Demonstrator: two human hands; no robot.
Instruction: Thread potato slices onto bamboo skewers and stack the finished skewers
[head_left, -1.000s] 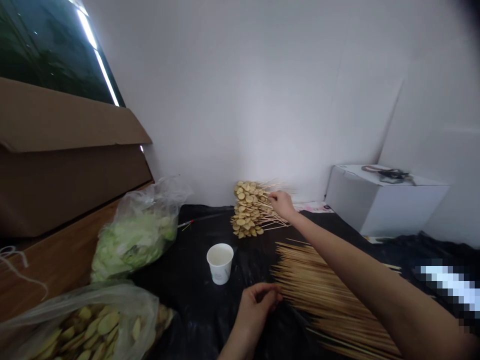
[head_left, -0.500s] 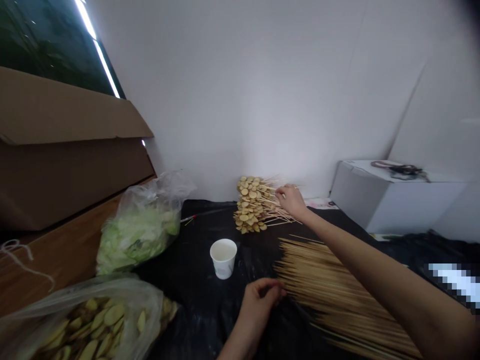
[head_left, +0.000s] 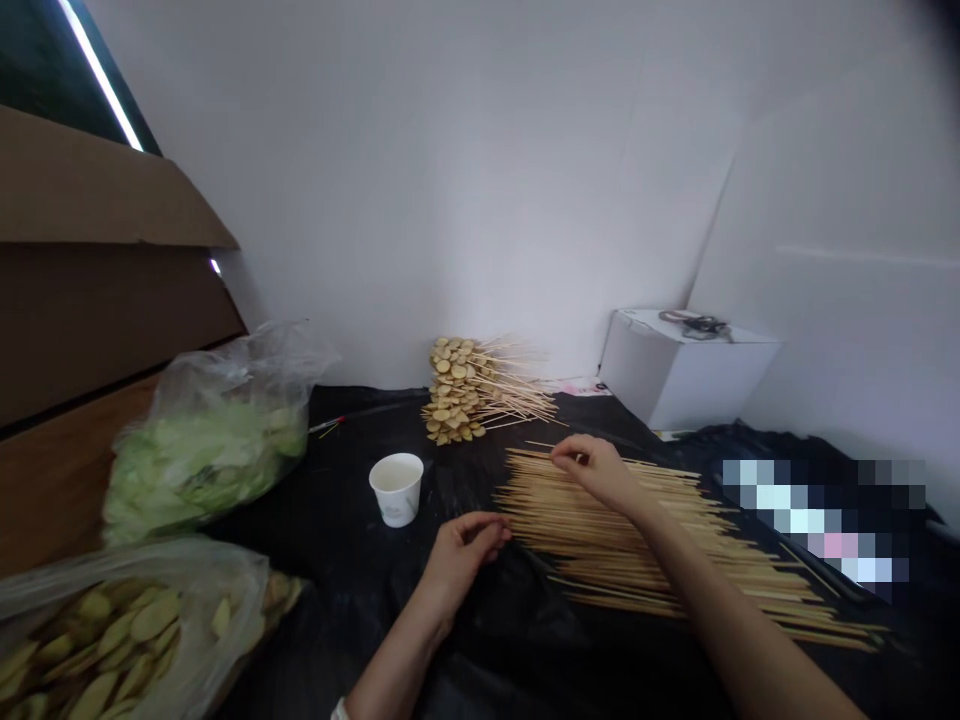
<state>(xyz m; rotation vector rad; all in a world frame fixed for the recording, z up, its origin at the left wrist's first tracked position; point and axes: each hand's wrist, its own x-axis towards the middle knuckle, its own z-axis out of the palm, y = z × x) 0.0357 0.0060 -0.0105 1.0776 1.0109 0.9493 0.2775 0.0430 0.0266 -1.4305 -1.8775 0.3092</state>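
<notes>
A wide layer of thin wooden skewers [head_left: 637,560] lies over the black sheet, pointing left and right. Above its far left part is my right hand [head_left: 596,470], thumb and fingers curled together in a pinch; whether a stick is between them cannot be seen. At the left ends of the skewers, my left hand [head_left: 465,555] also pinches, with anything in its fingertips too small to make out. Against the wall, a stack of skewered potato slices [head_left: 454,390] has its bare sticks pointing right. Left of my left hand stands a white paper cup [head_left: 397,490].
An open plastic bag of loose potato slices [head_left: 112,640] lies at near left. Behind it is a clear bag of pale green vegetable pieces [head_left: 202,450]. A cardboard box [head_left: 97,310] rises at far left. A white box [head_left: 679,370] with cables on top stands at back right.
My right hand has come back from the stack's sticks to above the loose skewers. My left hand stays by the skewer ends. The view has turned to the right.
</notes>
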